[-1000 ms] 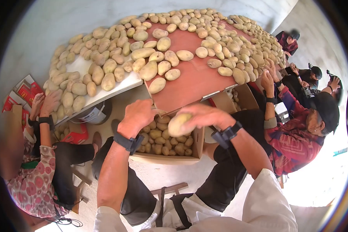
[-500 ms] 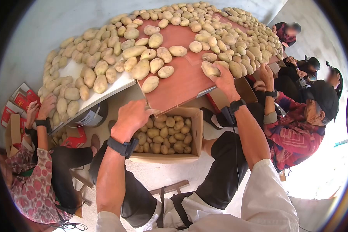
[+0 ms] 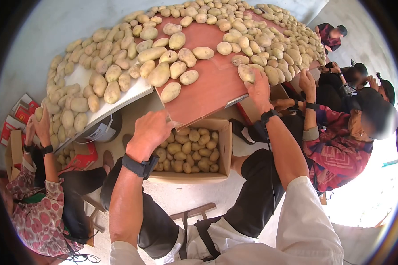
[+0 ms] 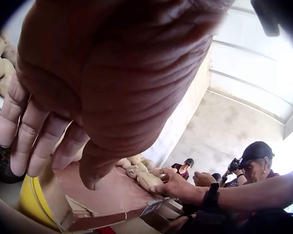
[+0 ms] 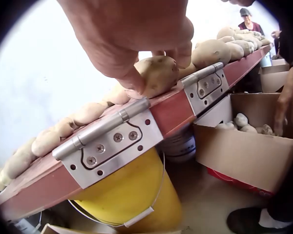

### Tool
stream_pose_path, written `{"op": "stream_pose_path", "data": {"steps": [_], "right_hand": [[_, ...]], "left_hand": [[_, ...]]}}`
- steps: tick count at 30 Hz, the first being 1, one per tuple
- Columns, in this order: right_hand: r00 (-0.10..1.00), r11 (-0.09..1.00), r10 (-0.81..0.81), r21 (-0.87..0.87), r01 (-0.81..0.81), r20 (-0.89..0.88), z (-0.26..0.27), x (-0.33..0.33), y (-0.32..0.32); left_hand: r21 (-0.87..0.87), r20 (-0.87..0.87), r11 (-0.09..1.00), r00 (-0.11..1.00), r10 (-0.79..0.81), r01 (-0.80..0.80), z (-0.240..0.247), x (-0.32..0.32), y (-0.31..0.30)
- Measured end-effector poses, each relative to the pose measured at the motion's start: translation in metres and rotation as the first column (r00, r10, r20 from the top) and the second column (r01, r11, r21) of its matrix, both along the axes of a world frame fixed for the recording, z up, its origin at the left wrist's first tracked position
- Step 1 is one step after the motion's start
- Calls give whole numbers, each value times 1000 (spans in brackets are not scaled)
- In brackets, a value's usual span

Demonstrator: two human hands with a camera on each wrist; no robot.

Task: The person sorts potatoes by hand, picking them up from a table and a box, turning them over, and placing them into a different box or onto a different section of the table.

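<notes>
At the front edge of the red board (image 3: 199,99), my right hand (image 3: 258,93) grips a potato (image 5: 159,75) between thumb and fingers. In the right wrist view this potato rests close to the metal hinge (image 5: 112,140). My left hand (image 3: 150,133) is by the board's near corner, above the cardboard box (image 3: 225,161); its fingers (image 4: 27,141) hang relaxed and hold nothing in the left wrist view. Potatoes (image 3: 185,154) fill much of that box. Several loose potatoes (image 3: 170,92) lie on the board between my hands.
A large spread of potatoes (image 3: 269,48) covers the board's back and right, continuing over a white board (image 3: 132,90) at left. Beneath the red board stands a yellow bucket (image 5: 141,190). People sit on both sides; the left neighbour holds a potato (image 3: 39,113).
My right hand held a potato over the box, then moved up and right to the board, where it now grips a potato. My left hand has stayed near the board's corner.
</notes>
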State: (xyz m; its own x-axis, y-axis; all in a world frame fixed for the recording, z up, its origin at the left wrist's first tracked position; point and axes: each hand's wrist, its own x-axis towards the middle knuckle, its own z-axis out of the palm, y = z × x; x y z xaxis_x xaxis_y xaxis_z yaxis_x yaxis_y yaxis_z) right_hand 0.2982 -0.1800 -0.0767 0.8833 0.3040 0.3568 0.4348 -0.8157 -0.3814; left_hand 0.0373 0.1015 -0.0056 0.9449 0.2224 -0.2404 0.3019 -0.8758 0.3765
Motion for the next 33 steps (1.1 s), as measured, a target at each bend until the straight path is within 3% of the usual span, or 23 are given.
{"op": "stream_pose_path", "data": {"steps": [5,7,8,9,10,11,12,13,15,16,18,19,21,22,24,25,29,31,33], "right_hand": [[999,999,24,-23,-24,-28,0,6,-9],[998,998,-61,-19,61,10,-4,12,-12],[999,998,26,54,-27,23,13,1,-9],[998,999,38,-8,-38,50,15,6,-11],[992,984,125,126,-125,8,9,8,-11],[954,973,210,143,-182,-216,21,-7,-9],[864,957,285,174,-232,-414,38,-23,-7],[854,953,299,179,-244,-426,45,-40,-4],[472,906,362,183,-382,-804,49,-77,5],[404,892,304,108,-439,-863,46,-94,13],[293,625,385,14,-780,-875,6,-103,16],[285,620,386,18,-784,-877,-15,-111,17],[403,399,481,-215,-891,-778,-50,-132,26],[395,393,485,-209,-895,-780,-57,-140,34],[333,268,531,-218,-938,-779,-71,-153,48],[331,273,428,-229,-934,-841,-90,-156,59],[382,223,393,-316,-922,-837,-134,-174,95],[332,279,490,-216,-936,-806,-160,-184,111],[321,314,577,-158,-936,-751,-176,-199,128]], "left_hand": [[-10,47,1000,999,6,-6,1,2,4],[15,72,1000,997,-17,16,-11,3,12],[31,105,999,994,-27,24,-12,1,14],[29,101,999,994,-40,37,-16,1,18],[31,98,999,995,-33,30,-14,-1,18],[14,34,1000,999,-6,6,-8,0,18],[-13,23,1000,1000,8,-8,2,-2,16],[23,29,1000,999,13,-14,-1,-3,19],[60,22,998,999,24,-26,-6,-2,23],[65,23,997,999,27,-28,-6,-1,25],[71,21,997,999,34,-35,-10,-1,30],[64,54,998,998,20,-24,-13,-1,32],[69,118,998,993,4,-12,-14,-4,32],[71,112,997,994,11,-19,-15,-6,33],[119,181,993,982,-48,26,-18,-8,34],[120,174,993,984,-43,22,-18,-8,35],[86,172,996,985,4,-19,-11,-14,38],[79,159,996,987,36,-49,-8,-23,37],[80,261,996,965,27,-49,-9,-32,39]]}}
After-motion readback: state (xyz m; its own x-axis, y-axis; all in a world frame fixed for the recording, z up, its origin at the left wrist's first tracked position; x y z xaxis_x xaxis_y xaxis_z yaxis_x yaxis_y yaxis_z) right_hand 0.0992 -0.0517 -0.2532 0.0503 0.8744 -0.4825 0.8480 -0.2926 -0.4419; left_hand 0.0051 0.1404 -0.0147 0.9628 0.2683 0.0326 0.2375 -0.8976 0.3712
